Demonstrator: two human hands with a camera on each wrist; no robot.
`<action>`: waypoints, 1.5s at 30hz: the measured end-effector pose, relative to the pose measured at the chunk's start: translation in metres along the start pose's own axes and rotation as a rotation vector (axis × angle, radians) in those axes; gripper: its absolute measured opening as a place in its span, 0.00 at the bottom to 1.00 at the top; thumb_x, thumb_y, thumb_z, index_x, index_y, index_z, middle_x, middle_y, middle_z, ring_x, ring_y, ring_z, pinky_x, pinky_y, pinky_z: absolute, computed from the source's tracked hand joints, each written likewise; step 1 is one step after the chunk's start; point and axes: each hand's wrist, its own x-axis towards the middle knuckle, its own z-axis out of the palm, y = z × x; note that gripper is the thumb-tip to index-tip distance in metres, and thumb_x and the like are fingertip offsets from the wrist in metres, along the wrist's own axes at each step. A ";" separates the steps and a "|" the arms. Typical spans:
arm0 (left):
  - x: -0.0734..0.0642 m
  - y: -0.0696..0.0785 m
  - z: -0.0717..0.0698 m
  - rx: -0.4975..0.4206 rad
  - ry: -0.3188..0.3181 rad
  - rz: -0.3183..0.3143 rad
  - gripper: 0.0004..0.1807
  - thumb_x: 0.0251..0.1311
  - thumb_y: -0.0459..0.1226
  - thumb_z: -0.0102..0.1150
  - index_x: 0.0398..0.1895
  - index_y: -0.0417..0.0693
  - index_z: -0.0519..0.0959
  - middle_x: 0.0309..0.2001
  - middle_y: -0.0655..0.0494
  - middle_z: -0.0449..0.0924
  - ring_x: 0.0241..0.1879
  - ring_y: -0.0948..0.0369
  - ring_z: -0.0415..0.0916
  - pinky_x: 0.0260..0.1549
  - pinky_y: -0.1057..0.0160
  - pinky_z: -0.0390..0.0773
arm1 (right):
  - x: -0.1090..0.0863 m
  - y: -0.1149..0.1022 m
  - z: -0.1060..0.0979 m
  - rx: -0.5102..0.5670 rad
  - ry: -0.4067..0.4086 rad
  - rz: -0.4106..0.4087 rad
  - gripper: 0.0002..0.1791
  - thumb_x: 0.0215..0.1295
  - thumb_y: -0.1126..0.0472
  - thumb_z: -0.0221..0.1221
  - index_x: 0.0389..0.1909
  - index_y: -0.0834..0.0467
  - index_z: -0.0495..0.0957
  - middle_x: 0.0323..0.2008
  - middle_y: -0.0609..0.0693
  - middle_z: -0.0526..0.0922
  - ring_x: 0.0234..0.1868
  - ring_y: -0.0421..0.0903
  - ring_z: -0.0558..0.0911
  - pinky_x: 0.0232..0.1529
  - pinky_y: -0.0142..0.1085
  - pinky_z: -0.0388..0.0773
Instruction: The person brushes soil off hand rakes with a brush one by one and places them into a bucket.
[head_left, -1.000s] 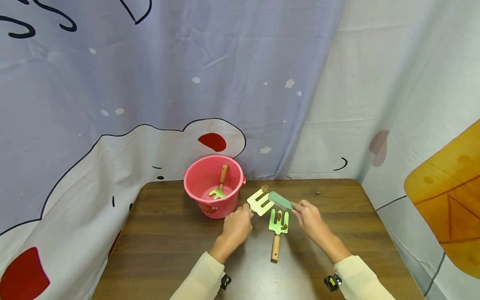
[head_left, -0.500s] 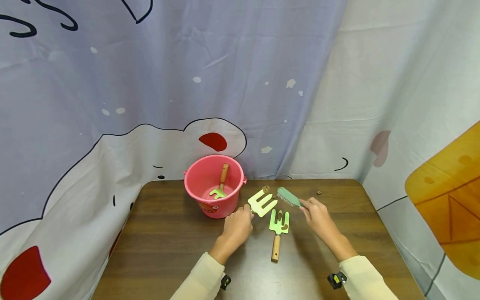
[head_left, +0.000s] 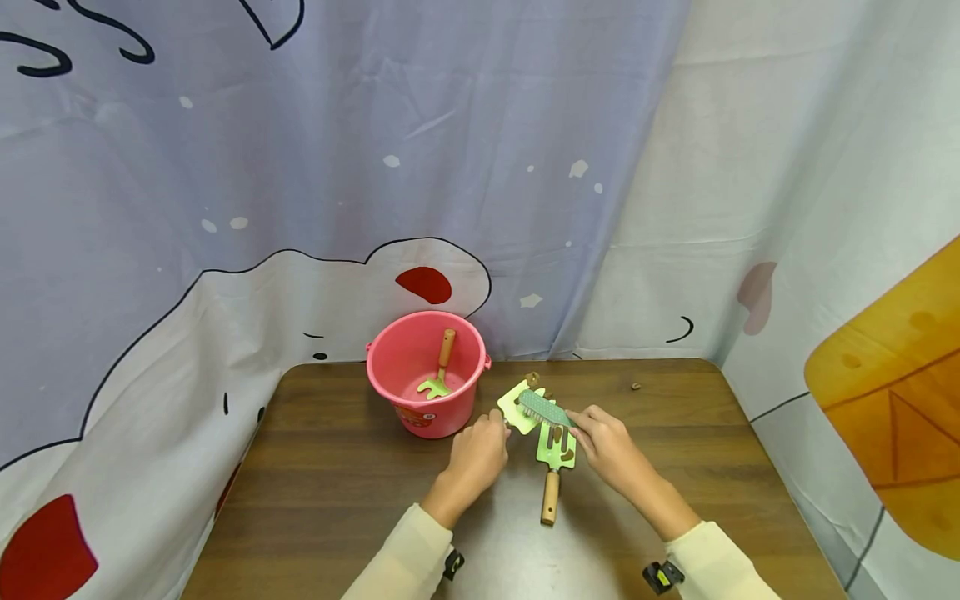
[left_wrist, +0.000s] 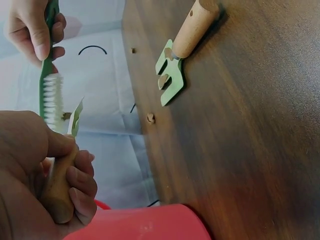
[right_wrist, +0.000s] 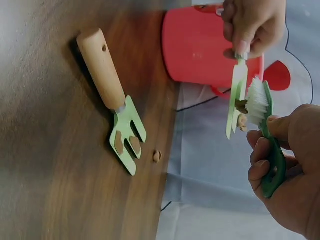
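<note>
My left hand (head_left: 477, 450) grips the wooden handle of a small light-green garden hand fork, holding its tines (head_left: 510, 408) raised over the table. Between thumb and fingers, my right hand (head_left: 611, 446) holds a green brush (right_wrist: 270, 107). Its white bristles (left_wrist: 53, 97) face the tines and meet a brown lump (right_wrist: 241, 106) on them in the right wrist view. From above, the brush covers part of the tines. Just below both hands, a second hand fork (head_left: 553, 458) lies on the table, with brown pieces (right_wrist: 135, 145) on its head.
A pink bucket (head_left: 382, 387) stands at the back, left of the hands, with another green fork (head_left: 446, 348) leaning inside. Small brown bits (head_left: 636, 386) lie near the wooden table's (head_left: 337, 483) back edge. A printed curtain (head_left: 300, 167) hangs behind.
My right hand drew the brush off the tines to the right, then brought it back left over them. My left hand and its fork stay almost still.
</note>
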 end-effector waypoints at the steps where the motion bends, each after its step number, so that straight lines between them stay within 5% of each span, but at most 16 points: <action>1: 0.000 0.000 0.000 0.000 0.001 -0.002 0.11 0.69 0.40 0.63 0.33 0.44 0.74 0.27 0.49 0.79 0.28 0.48 0.85 0.25 0.50 0.80 | 0.000 -0.002 0.001 0.005 -0.006 0.000 0.15 0.67 0.70 0.64 0.53 0.70 0.83 0.37 0.53 0.82 0.32 0.40 0.78 0.31 0.31 0.78; 13: -0.001 0.000 0.002 0.008 0.010 -0.010 0.11 0.69 0.40 0.62 0.34 0.43 0.74 0.26 0.49 0.79 0.28 0.47 0.84 0.24 0.49 0.79 | -0.001 0.014 0.012 0.014 0.064 -0.007 0.13 0.63 0.72 0.66 0.49 0.70 0.85 0.32 0.52 0.83 0.29 0.37 0.75 0.28 0.30 0.75; 33: -0.003 0.001 0.002 -0.012 0.011 -0.011 0.11 0.70 0.40 0.62 0.34 0.43 0.73 0.26 0.49 0.79 0.29 0.46 0.85 0.24 0.49 0.80 | -0.002 0.044 0.006 -0.024 0.091 0.092 0.15 0.63 0.72 0.67 0.50 0.73 0.83 0.33 0.56 0.82 0.28 0.42 0.76 0.28 0.33 0.77; 45: -0.003 -0.001 0.002 -0.013 0.013 -0.014 0.11 0.69 0.40 0.62 0.33 0.43 0.73 0.27 0.48 0.78 0.28 0.46 0.84 0.25 0.49 0.80 | -0.001 0.024 -0.005 -0.011 0.055 0.086 0.16 0.65 0.70 0.66 0.53 0.70 0.83 0.35 0.54 0.83 0.28 0.38 0.74 0.27 0.31 0.74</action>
